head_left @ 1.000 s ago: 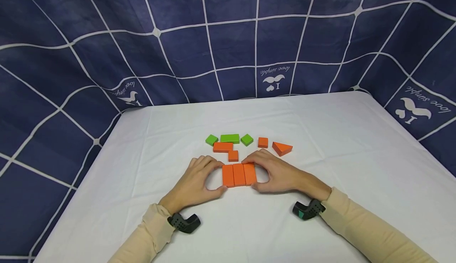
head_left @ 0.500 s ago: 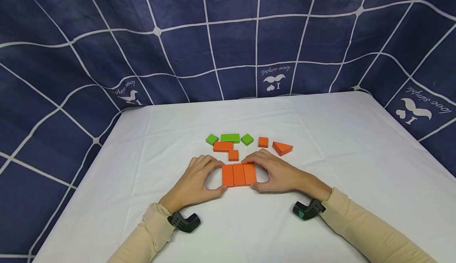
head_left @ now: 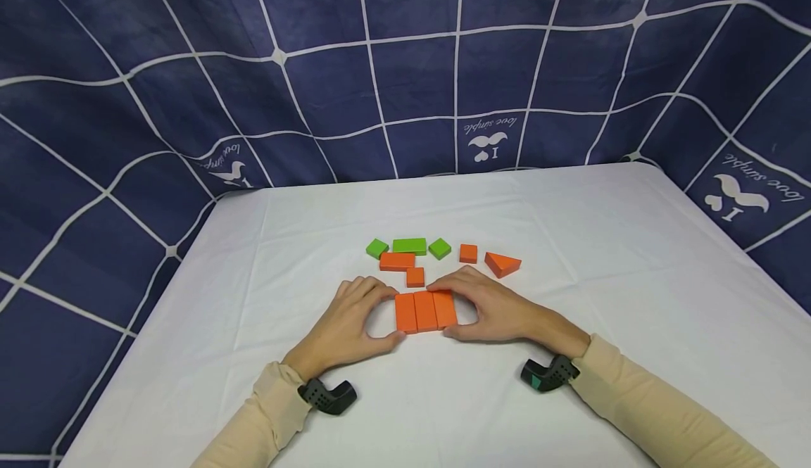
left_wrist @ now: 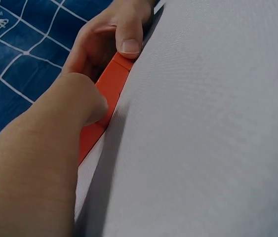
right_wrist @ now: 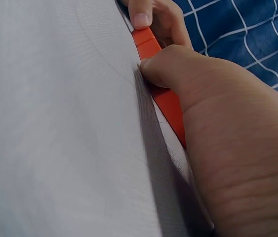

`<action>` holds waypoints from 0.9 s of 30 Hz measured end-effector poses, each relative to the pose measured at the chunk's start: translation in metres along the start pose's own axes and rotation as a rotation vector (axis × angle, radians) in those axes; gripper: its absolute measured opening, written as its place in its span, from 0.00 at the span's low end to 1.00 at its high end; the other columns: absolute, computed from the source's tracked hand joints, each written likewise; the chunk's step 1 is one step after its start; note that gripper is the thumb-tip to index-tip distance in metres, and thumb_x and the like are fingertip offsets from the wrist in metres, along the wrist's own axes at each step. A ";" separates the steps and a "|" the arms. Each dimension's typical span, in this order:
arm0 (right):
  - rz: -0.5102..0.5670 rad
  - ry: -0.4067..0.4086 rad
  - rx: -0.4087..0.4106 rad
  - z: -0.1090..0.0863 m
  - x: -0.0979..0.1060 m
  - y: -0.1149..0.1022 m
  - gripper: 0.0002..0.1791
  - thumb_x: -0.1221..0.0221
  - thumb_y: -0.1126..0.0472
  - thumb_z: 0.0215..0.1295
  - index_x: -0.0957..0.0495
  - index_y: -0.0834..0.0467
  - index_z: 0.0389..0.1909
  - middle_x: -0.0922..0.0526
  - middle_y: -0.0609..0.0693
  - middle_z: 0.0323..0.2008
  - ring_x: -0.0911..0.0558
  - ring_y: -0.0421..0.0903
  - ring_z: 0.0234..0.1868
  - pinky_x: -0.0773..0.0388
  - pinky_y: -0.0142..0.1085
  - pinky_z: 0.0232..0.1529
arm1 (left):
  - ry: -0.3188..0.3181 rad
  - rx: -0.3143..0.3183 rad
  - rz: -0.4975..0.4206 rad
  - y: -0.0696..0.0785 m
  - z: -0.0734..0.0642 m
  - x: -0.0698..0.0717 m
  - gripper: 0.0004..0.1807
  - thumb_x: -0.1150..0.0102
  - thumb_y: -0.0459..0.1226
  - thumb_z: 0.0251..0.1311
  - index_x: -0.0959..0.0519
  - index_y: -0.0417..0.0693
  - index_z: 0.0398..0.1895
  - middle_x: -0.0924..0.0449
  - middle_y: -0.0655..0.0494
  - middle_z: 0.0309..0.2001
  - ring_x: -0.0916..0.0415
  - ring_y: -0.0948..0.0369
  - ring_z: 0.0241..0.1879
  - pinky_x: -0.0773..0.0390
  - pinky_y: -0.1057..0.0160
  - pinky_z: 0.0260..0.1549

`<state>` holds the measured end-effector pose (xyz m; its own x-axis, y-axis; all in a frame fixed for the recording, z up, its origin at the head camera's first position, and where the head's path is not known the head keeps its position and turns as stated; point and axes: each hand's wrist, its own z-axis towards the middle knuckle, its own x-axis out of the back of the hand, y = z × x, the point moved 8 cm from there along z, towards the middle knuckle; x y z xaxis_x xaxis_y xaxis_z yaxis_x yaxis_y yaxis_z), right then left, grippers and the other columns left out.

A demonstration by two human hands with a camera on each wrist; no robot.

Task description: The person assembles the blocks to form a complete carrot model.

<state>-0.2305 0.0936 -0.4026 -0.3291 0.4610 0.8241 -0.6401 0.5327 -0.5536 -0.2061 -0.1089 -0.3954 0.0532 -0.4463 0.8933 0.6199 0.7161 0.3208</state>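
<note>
Three orange rectangular blocks lie flat side by side on the white cloth, their long sides together. My left hand (head_left: 345, 331) pinches the left block (head_left: 405, 313) between thumb at its near end and fingers at its far end. In the same way my right hand (head_left: 494, 310) grips the right block (head_left: 446, 310), with the middle block (head_left: 426, 311) between. The left wrist view shows an orange block face (left_wrist: 113, 81) running past the left thumb (left_wrist: 97, 108). The right thumb (right_wrist: 158, 69) presses on the near orange face (right_wrist: 171, 106) in the right wrist view.
Just beyond are a small orange square block (head_left: 415, 277) and an orange rectangular block (head_left: 397, 262). Farther back lie a green rectangular block (head_left: 409, 246), two green square blocks (head_left: 376, 249), another orange square (head_left: 468, 253) and an orange triangular block (head_left: 503, 264). A blue curtain (head_left: 405, 67) hangs behind.
My right hand's fingertips have shifted slightly left along the row's right end. The blocks have turned very slightly; the left hand stays almost still.
</note>
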 end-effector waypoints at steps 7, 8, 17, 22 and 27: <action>0.011 0.025 0.011 0.001 0.002 0.001 0.35 0.32 0.38 0.62 0.28 0.39 0.69 0.26 0.30 0.65 0.32 0.37 0.68 0.32 0.47 0.70 | 0.004 0.001 0.000 0.000 0.000 0.001 0.32 0.30 0.59 0.53 0.21 0.53 0.58 0.24 0.62 0.51 0.29 0.62 0.53 0.34 0.56 0.56; 0.020 0.038 0.013 0.000 0.003 0.001 0.35 0.32 0.38 0.62 0.27 0.40 0.69 0.26 0.30 0.65 0.32 0.37 0.68 0.32 0.47 0.70 | 0.001 0.003 -0.002 0.000 0.000 0.001 0.33 0.31 0.59 0.54 0.21 0.53 0.58 0.24 0.62 0.51 0.29 0.62 0.53 0.34 0.56 0.56; 0.061 0.195 0.000 0.000 0.014 0.007 0.23 0.34 0.49 0.69 0.22 0.46 0.63 0.21 0.38 0.57 0.26 0.39 0.59 0.26 0.44 0.61 | -0.016 0.037 -0.010 -0.001 -0.001 -0.001 0.31 0.33 0.57 0.59 0.21 0.52 0.61 0.23 0.61 0.52 0.29 0.60 0.54 0.34 0.56 0.59; 0.074 0.280 -0.031 -0.001 0.020 0.013 0.20 0.35 0.54 0.69 0.21 0.49 0.61 0.19 0.40 0.53 0.25 0.39 0.52 0.25 0.39 0.54 | -0.015 0.033 -0.003 -0.001 -0.001 -0.001 0.31 0.33 0.58 0.58 0.20 0.53 0.60 0.24 0.62 0.52 0.29 0.61 0.53 0.35 0.56 0.57; 0.074 0.368 -0.047 -0.001 0.028 0.017 0.20 0.35 0.59 0.67 0.20 0.54 0.59 0.17 0.44 0.52 0.25 0.41 0.46 0.25 0.37 0.49 | -0.010 0.021 0.005 0.000 0.000 0.000 0.32 0.31 0.59 0.56 0.20 0.54 0.60 0.24 0.63 0.51 0.30 0.62 0.52 0.35 0.57 0.57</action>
<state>-0.2501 0.1165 -0.3892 -0.0960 0.7192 0.6882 -0.5888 0.5164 -0.6218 -0.2059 -0.1089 -0.3959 0.0484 -0.4374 0.8980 0.6027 0.7297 0.3230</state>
